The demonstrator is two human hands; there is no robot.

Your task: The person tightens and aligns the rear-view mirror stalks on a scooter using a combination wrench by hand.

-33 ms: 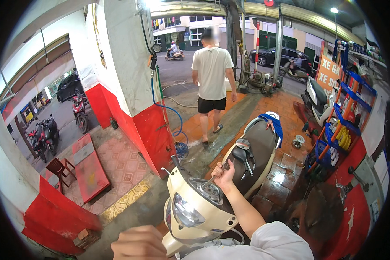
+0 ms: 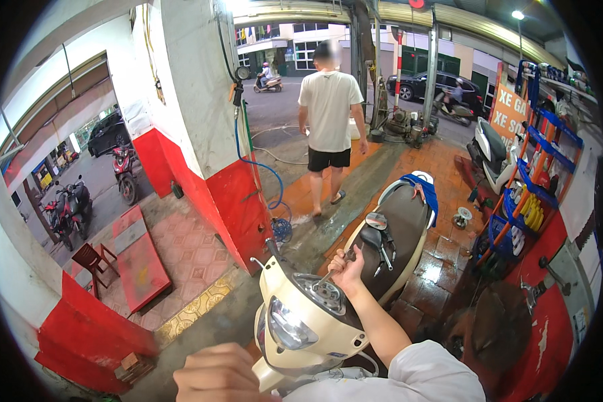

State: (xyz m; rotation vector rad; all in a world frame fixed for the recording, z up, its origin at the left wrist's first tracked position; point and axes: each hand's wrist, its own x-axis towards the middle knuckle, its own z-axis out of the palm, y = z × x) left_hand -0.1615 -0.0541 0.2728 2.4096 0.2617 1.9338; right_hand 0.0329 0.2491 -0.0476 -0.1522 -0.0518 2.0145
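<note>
A cream scooter (image 2: 278, 285) stands in front of me, its headlight (image 2: 291, 328) toward me. Over its round instrument panel (image 2: 323, 289), my right hand (image 2: 346, 269) is closed around a thin metal-shafted tool (image 2: 328, 276) that looks like a screwdriver. The shaft slants down to the panel; whether its tip touches is too small to tell. Blurred and close at the lower edge, my left hand (image 2: 218, 372) has its fingers curled in front of the scooter's nose. What it holds, if anything, is hidden. Two loose mirrors (image 2: 376, 236) lie on the dark seat (image 2: 405, 214).
A blue cloth (image 2: 425, 191) drapes over the scooter's tail. Beyond, a person (image 2: 328, 107) faces the street. A rack (image 2: 526, 181) with blue trays stands at right. A red-and-white pillar (image 2: 201, 154) and blue hose (image 2: 281, 231) are at left. The tiled floor (image 2: 442, 258) looks wet.
My left hand has risen very slightly. The street riders and the person beyond have shifted a little. My right hand stays in the same place on the tool.
</note>
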